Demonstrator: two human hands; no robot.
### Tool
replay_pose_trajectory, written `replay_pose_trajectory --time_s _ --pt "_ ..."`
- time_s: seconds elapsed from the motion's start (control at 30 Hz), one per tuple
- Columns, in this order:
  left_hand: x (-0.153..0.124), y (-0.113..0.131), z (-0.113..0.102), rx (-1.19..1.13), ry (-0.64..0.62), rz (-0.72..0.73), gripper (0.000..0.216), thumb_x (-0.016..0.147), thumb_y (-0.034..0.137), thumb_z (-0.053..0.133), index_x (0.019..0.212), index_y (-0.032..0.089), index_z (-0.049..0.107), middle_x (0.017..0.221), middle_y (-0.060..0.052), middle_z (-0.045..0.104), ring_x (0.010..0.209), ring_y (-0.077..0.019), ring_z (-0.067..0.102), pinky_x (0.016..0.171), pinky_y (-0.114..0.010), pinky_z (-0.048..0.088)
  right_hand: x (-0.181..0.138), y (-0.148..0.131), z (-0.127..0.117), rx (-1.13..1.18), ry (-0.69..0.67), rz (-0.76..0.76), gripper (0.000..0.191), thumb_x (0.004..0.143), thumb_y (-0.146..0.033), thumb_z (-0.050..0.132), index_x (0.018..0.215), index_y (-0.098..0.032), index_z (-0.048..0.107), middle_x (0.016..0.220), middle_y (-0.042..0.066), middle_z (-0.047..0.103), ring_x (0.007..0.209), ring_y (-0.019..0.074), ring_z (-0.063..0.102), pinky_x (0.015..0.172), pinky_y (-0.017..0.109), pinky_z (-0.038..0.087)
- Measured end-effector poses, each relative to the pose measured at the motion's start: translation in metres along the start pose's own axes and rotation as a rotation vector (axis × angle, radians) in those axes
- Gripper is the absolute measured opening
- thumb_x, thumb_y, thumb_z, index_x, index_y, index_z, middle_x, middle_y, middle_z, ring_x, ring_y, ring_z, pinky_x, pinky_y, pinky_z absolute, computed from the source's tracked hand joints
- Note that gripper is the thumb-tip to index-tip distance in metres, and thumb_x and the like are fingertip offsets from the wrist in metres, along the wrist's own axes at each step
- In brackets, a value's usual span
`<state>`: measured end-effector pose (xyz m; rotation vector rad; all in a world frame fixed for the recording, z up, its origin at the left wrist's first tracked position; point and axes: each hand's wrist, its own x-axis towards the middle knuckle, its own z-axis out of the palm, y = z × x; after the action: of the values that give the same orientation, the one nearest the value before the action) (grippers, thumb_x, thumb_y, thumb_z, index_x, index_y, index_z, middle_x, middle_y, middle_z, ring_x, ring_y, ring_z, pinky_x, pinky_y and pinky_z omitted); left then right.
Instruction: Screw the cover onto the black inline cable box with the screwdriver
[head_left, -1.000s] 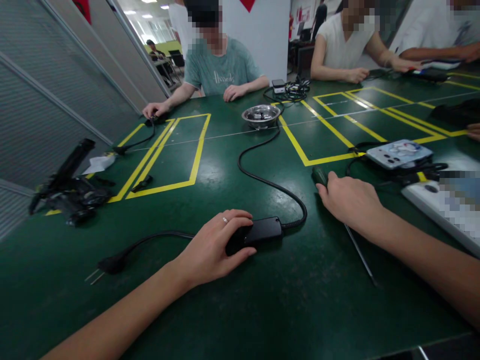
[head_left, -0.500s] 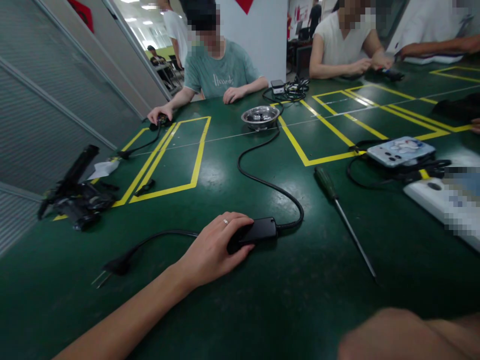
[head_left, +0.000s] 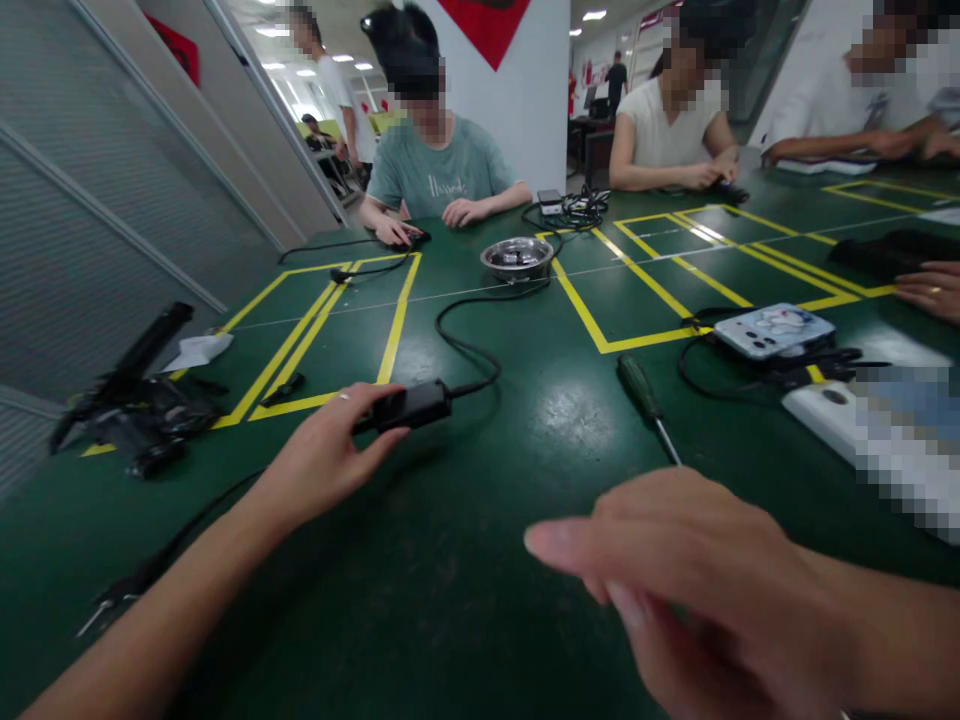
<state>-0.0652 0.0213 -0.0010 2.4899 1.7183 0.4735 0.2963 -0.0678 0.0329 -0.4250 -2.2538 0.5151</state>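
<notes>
My left hand [head_left: 319, 455] grips a black power adapter [head_left: 412, 404] between thumb and fingers, and the adapter appears raised a little off the green table. From its far end a black cord [head_left: 480, 352] curves back toward a metal bowl [head_left: 517, 258] holding small items. A second cord runs under my left forearm to a two-pin plug [head_left: 112, 597] at lower left. My right hand [head_left: 675, 575] hovers in the foreground, index finger stretched out and thumb apart below it; nothing shows between them. Beyond it lies a green-handled screwdriver [head_left: 637, 388], its shaft partly hidden by that hand.
Black parts [head_left: 150, 410] and a small black piece [head_left: 283, 389] lie at left. At right are a phone in a patterned case [head_left: 776, 328] and a white power strip [head_left: 825, 415]. Yellow tape [head_left: 600, 325] marks the table [head_left: 480, 600]. Co-workers sit opposite; one hand [head_left: 397, 232] touches a black device.
My left hand has moved left with the adapter, lifting it, and the cords shifted along. My right hand has come up from the lower right edge. The co-worker opposite moved a black device rightward.
</notes>
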Motion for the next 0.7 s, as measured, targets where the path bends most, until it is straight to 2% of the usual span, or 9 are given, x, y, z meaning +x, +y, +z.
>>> replay_pose_trajectory --time_s 0.07,0.2,0.33,0.47,0.57,0.63,0.7 --pt "0.005 -0.033 -0.007 0.087 0.037 -0.089 0.053 0.090 0.044 0.052 0.136 0.019 0.045 0.122 -0.009 0.059 0.107 -0.0268 0.058 0.093 -0.040 0.048 0.015 0.012 0.003 0.006 0.062 0.026 0.050 0.078 -0.005 0.051 0.127 -0.015 0.053 0.074 -0.001 0.063 0.064 0.0108 0.059 0.058 0.025 0.047" --pt "0.009 -0.090 -0.003 0.178 -0.033 -0.215 0.058 0.087 0.046 0.053 0.134 0.011 0.050 0.117 -0.013 0.060 0.102 -0.0287 0.060 0.088 -0.038 0.048 0.013 0.036 0.018 0.008 -0.004 0.064 0.046 0.075 -0.002 0.052 0.120 -0.014 0.057 0.076 -0.001 0.060 0.065 0.0105 0.056 0.057 0.026 0.042" --pt "0.008 -0.110 0.007 0.067 -0.054 -0.341 0.060 0.086 0.052 0.055 0.131 0.013 0.053 0.120 -0.011 0.059 0.101 -0.0254 0.061 0.084 -0.034 0.049 0.011 0.035 0.023 -0.033 -0.136 0.048 0.040 0.077 -0.005 0.052 0.116 -0.013 0.059 0.078 -0.001 0.060 0.062 0.0101 0.051 0.053 0.026 0.036" --pt "0.008 -0.110 0.004 0.038 0.019 -0.417 0.062 0.089 0.056 0.048 0.134 0.012 0.049 0.121 -0.012 0.060 0.089 -0.0228 0.064 0.076 -0.033 0.051 0.024 0.030 0.023 -0.028 -0.212 0.063 0.038 0.080 -0.007 0.051 0.116 -0.012 0.061 0.085 0.002 0.065 0.062 0.0099 0.050 0.054 0.027 0.037" --pt "0.009 -0.096 -0.004 0.062 0.100 -0.416 0.061 0.090 0.056 0.044 0.133 0.012 0.050 0.121 -0.012 0.059 0.100 -0.0269 0.062 0.083 -0.035 0.049 0.035 0.033 0.028 0.010 -0.199 0.157 0.035 0.086 -0.011 0.049 0.118 -0.012 0.061 0.092 0.004 0.069 0.065 0.0105 0.054 0.060 0.027 0.041" --pt "0.008 -0.072 -0.008 0.066 0.134 -0.382 0.058 0.088 0.056 0.049 0.130 0.015 0.053 0.119 -0.010 0.060 0.108 -0.0288 0.059 0.089 -0.036 0.047 0.041 0.039 0.035 0.044 -0.137 0.309 0.034 0.091 -0.019 0.047 0.122 -0.013 0.061 0.096 0.006 0.069 0.070 0.0120 0.058 0.066 0.029 0.045" --pt "0.005 -0.034 -0.008 -0.015 0.131 -0.300 0.052 0.088 0.055 0.051 0.125 0.020 0.055 0.115 -0.006 0.062 0.104 -0.0267 0.060 0.089 -0.037 0.048 0.045 0.050 0.043 0.120 -0.066 0.503 0.043 0.093 -0.032 0.052 0.132 -0.015 0.054 0.104 0.008 0.068 0.076 0.0142 0.060 0.070 0.031 0.048"
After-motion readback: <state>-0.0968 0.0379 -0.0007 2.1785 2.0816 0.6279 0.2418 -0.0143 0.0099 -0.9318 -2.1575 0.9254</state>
